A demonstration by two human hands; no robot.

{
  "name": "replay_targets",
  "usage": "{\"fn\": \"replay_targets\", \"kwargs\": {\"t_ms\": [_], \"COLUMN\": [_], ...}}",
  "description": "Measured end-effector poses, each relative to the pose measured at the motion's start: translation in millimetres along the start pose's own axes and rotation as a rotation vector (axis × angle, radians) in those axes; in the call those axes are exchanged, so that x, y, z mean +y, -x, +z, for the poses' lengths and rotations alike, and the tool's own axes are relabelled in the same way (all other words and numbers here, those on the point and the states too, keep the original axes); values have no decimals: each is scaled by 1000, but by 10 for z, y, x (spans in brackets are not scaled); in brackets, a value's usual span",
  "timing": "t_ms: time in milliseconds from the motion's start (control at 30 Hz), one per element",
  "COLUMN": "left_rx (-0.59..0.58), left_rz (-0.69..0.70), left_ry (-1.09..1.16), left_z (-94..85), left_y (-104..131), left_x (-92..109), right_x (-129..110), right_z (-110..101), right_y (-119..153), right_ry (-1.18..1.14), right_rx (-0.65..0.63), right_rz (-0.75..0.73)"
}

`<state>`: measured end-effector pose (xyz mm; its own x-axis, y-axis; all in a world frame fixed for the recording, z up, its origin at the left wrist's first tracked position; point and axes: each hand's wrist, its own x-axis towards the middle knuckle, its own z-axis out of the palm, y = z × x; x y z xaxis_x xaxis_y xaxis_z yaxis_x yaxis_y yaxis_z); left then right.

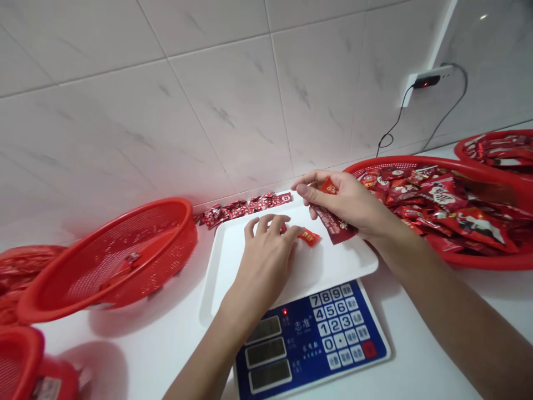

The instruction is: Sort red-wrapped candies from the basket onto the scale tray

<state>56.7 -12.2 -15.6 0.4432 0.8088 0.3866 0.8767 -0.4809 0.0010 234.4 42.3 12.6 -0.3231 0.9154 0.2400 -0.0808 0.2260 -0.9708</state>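
Observation:
My left hand (268,247) is low over the white tray (225,261), its fingers apart and curved down. The thumb tip is at a small orange-red wrapped candy (309,237) lying on the tray; a second red wrapper (283,228) shows partly under the fingers. Above the tray's right side, my right hand (333,197) is closed around a long dark-red candy packet (334,225), which hangs below the palm. A smaller orange-red wrapper (329,186) pokes out between its thumb and fingers. The tray rests on a blue digital scale (306,344).
Red-and-white wrapped candies (245,207) lie along the wall behind the tray. To the right, a large red basket (491,261) is heaped with candy packets, with another basket (462,147) behind. More red baskets (175,222) stand at left. A cable (395,125) runs from a wall socket.

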Motion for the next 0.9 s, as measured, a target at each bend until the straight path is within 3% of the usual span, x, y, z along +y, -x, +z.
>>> {"fn": "replay_targets", "kwargs": {"t_ms": [167, 233, 400, 500, 700, 900], "left_rx": [125, 166, 356, 369, 397, 488], "left_rz": [-30, -47, 77, 157, 143, 41], "left_ry": [395, 451, 379, 274, 228, 341], "left_z": [-158, -175, -64, -54, -118, -148], "left_y": [11, 7, -5, -7, -1, -6], "left_x": [6, 24, 76, 72, 37, -44], "right_x": [47, 73, 118, 122, 128, 105], "right_z": [85, 160, 293, 307, 309, 204], "right_y": [11, 21, 52, 64, 66, 3], "right_ry": [-116, -192, -360, -422, -433, -368], "right_rx": [44, 81, 71, 34, -40, -19], "right_rz": [9, 6, 75, 121, 204, 62]}}
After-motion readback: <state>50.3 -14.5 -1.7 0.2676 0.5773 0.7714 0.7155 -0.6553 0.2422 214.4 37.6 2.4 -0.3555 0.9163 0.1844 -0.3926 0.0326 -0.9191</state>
